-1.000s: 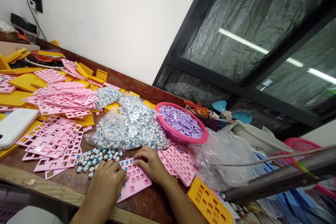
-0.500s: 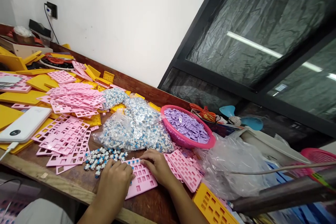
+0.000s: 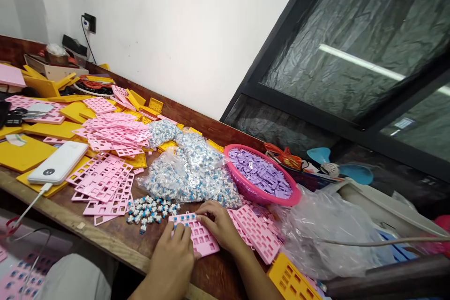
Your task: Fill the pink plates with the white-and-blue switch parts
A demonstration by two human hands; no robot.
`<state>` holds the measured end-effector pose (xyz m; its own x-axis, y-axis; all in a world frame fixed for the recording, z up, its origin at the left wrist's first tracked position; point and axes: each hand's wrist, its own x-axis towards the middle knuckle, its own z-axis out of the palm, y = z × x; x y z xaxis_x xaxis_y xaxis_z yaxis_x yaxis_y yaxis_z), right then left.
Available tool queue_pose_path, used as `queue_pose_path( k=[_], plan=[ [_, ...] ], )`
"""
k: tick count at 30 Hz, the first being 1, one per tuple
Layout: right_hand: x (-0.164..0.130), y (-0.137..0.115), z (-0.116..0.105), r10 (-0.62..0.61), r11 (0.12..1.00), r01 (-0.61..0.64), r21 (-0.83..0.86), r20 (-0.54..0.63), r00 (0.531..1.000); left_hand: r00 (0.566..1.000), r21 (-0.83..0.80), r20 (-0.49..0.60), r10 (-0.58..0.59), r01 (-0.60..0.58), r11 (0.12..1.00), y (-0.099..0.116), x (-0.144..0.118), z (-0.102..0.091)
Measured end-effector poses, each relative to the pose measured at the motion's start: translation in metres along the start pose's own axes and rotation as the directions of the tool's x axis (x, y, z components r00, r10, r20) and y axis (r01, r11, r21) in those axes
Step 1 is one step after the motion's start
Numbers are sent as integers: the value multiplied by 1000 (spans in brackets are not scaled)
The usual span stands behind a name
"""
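Observation:
A pink keyboard plate with rows of square holes lies tilted on the wooden table in front of me. Blue-and-white key switches fill its far row and part of the following one. My left hand covers the plate's near left part, its fingers curled down; whatever is under the fingertips is hidden. At the plate's far right edge, my right hand grips with thumb and fingers beside the seated switches. Loose key switches are heaped just left of the plate.
Clear bags of switches lie behind the plate. A pink basket holds purple pieces. Pink plates are stacked left, near a white power bank on yellow panels. More pink plates and a yellow frame lie right.
The view has swung left, so everything sits further right and slightly lower. My left hand has shifted nearer and over the plate's near left side. My right hand stays at its far edge.

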<state>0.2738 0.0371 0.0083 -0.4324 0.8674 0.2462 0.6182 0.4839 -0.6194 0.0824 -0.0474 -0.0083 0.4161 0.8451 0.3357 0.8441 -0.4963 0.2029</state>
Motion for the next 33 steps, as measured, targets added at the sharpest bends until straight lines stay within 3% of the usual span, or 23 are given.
queue_pose_path(
  k=[4,7,10,12,15,18,20,23,28,33],
  plan=[
    [0,-4,0,11,1000,-11,12,5,1000,995,-154,82,-55,67,986,-9,-4,-21],
    [-2,-10,1,48,998,-46,49,-27,998,982,-274,155,-105,145,951,-47,-11,-54],
    [-3,-29,8,31,998,-27,56,-81,996,962,-224,133,-239,264,938,-95,-24,-77],
    [-3,-52,18,-32,999,33,27,-49,998,952,-216,134,-277,301,929,-121,-34,-80],
    [3,-90,39,-165,983,174,-60,132,977,947,-272,178,-269,310,911,-143,-44,-73],
    [15,-117,65,-259,915,338,-222,319,912,946,-320,173,-273,316,893,-148,-44,-65],
    [23,-123,79,-278,865,396,-308,362,890,947,-338,158,-280,318,886,-146,-41,-62],
    [30,-120,90,-253,857,383,-343,367,895,952,-362,152,-265,303,881,-143,-40,-61],
    [24,-110,86,-233,888,338,-312,328,915,961,-373,118,-251,277,885,-138,-42,-68],
    [12,-95,62,-206,963,241,-117,248,946,973,-484,52,-225,221,847,-131,-41,-76]
  ],
)
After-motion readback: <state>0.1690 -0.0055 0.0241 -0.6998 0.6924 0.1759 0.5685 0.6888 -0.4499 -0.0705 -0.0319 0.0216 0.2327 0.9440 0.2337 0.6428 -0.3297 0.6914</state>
